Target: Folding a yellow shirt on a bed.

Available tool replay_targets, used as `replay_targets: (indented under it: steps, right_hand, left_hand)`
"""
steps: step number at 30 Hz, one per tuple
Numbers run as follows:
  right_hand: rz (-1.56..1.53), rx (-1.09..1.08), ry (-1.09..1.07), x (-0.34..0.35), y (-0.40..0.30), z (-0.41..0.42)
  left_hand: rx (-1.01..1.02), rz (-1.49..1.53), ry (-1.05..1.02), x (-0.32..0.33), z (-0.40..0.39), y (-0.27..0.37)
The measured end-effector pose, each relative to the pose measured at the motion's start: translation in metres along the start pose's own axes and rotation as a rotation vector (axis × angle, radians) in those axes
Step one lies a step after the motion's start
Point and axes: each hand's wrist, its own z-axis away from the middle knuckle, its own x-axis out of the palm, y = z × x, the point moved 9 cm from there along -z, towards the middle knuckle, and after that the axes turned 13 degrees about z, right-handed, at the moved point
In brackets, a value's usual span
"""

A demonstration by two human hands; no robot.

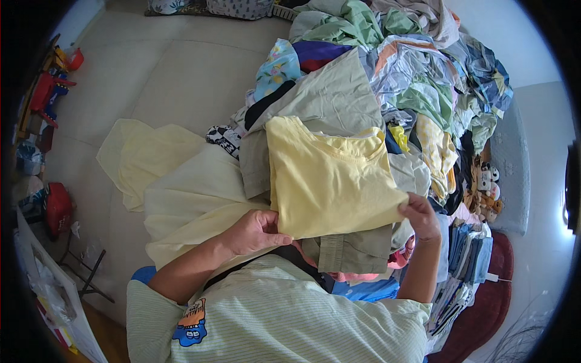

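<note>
A yellow T-shirt (333, 186) lies folded before me, its round neckline pointing away from my body. My left hand (256, 233) pinches its near left corner between thumb and fingers. At the near right corner, my right hand (422, 218) grips the fabric. Beneath the shirt are khaki trousers (356, 254) with a ribbed waistband or cuff, partly covered. A pale sage garment (333, 90) spreads out just beyond the neckline. To the left, a pale yellow skirt or similar cloth (195, 186) drapes over my lap and toward the floor.
A large heap of crumpled clothes (408, 68) rises ahead and to the right. Stacks of folded clothes (467, 258) stand at the right, near several plush toys (488, 186). Tiled floor (199, 68) extends left, toward a shelf with toys (47, 90) and a red bag (59, 208).
</note>
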Motion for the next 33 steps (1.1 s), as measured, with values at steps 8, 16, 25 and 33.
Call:
replay_targets:
  steps: [8,16,25,33]
  right_hand:
    - [0.184,0.149,-0.032,-0.006,0.011,0.003]
    - [0.154,0.169,0.004,-0.007,-0.005,-0.008]
    - [0.303,0.153,0.037,-0.006,-0.017,0.001]
    - [0.729,-0.124,0.625,-0.038,-0.071,-0.030]
  left_hand:
    - [-0.073,-0.390,0.091,-0.022,0.011,-0.005]
    - [0.180,-0.374,0.172,-0.002,-0.008,0.026]
    - [-0.066,-0.095,0.046,0.000,-0.010,-0.014]
    - [0.304,-0.136,0.327,-0.008,-0.021,0.035]
